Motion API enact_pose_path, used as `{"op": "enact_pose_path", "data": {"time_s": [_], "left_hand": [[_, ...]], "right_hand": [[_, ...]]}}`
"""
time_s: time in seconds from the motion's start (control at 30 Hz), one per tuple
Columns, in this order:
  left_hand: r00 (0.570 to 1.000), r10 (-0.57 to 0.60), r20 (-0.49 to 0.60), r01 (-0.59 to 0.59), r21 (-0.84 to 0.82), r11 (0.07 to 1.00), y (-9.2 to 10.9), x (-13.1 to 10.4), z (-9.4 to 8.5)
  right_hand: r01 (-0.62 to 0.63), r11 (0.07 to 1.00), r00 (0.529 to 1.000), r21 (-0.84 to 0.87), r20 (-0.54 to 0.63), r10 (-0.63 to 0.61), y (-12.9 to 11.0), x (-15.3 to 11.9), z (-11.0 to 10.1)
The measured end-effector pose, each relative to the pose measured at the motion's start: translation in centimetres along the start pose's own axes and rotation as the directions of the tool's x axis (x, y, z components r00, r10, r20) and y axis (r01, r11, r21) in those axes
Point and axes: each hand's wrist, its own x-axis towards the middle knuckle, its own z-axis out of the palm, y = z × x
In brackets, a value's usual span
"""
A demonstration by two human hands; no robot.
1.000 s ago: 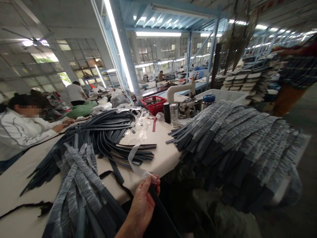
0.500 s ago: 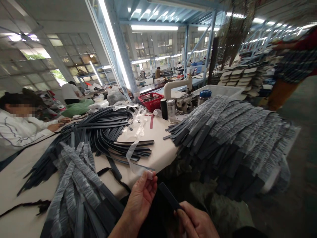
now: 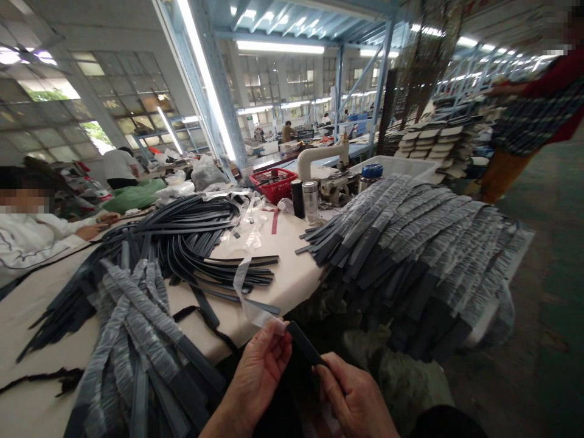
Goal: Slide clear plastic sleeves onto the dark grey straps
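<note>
My left hand (image 3: pixel 264 365) pinches the end of a clear plastic strip (image 3: pixel 255 313), which trails back onto the pale tabletop (image 3: pixel 292 286). A dark grey flat strap (image 3: pixel 305 344) is gripped in my right hand (image 3: pixel 353 392), its tip pointing up and left. That tip is close beside the plastic at my left fingertips; whether they touch, I cannot tell. Left of my hands lie straps wrapped in crinkled clear plastic (image 3: pixel 137 322). Behind them is a heap of bare dark straps (image 3: pixel 191 225).
A large pile of plastic-wrapped straps (image 3: pixel 410 243) hangs over the table's right side. At the back stand a red basket (image 3: pixel 274 185), a glass jar (image 3: pixel 311 201), a blue-lidded bottle (image 3: pixel 370 176) and a sewing machine (image 3: pixel 335 176). One person (image 3: pixel 41 237) sits at left; another (image 3: pixel 533 121) stands at right.
My right hand has brought the strap's tip up and left, close to the plastic in my left hand. The whole view has shifted slightly.
</note>
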Motion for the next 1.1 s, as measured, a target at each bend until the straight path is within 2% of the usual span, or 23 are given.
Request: {"op": "enact_pose_path", "data": {"time_s": [0.2,0.37,0.47,0.53,0.6,0.67,0.73,0.8,0.9,0.97,1.03,1.1], "left_hand": [[1.0,-0.001,0.001,0.001,-0.002,1.0,-0.1,0.3,-0.2],[0.999,-0.004,0.053,-0.001,0.087,0.996,-1.5,-0.1,-0.3],[0.996,-0.022,0.081,0.009,0.15,0.989,-2.1,-0.4,-0.3],[0.999,0.004,0.037,-0.01,0.166,0.986,-1.3,-0.1,-0.4],[0.998,0.065,-0.024,-0.061,0.158,0.986,0.4,0.7,-0.7],[0.991,0.116,-0.064,-0.105,0.156,0.982,1.9,1.5,-1.0],[0.991,0.123,-0.062,-0.11,0.176,0.978,2.3,2.0,-1.3],[0.998,0.06,-0.025,-0.053,0.215,0.975,0.9,1.7,-1.4],[0.993,-0.086,0.082,0.061,0.269,0.961,-2.2,0.8,-1.2],[0.99,-0.087,0.114,0.054,0.268,0.962,-2.9,0.7,-1.1],[0.996,-0.012,0.091,-0.01,0.237,0.971,-1.7,1.0,-1.2],[0.997,0.066,0.051,-0.076,0.22,0.973,0.4,1.4,-1.6]], "right_hand": [[-0.009,0.999,0.999,-0.048,0.032,0.01,-0.1,0.1,-0.1],[-0.017,0.996,0.999,-0.093,0.044,0.022,-0.8,1.2,0.8],[-0.001,0.998,0.999,-0.06,0.044,0.003,-1.8,2.1,0.6],[0.029,1.0,0.996,-0.008,0.079,-0.028,-1.8,2.1,-0.2],[0.025,0.999,0.99,0.025,0.139,-0.029,-0.9,1.4,-1.0],[-0.051,0.998,0.98,0.025,0.193,0.045,0.4,0.3,-1.6],[-0.136,0.991,0.97,-0.002,0.204,0.133,1.5,-0.4,-1.7],[-0.15,0.989,0.972,-0.002,0.184,0.147,1.6,-0.3,-1.3],[-0.043,0.996,0.988,0.078,0.15,0.03,0.3,0.9,-0.7],[0.008,0.993,0.988,0.119,0.15,-0.026,-0.5,1.4,-0.8],[0.011,0.992,0.979,0.127,0.199,-0.036,-0.1,1.1,-1.2],[-0.043,0.992,0.959,0.117,0.284,0.008,1.3,0.2,-1.5]]}}
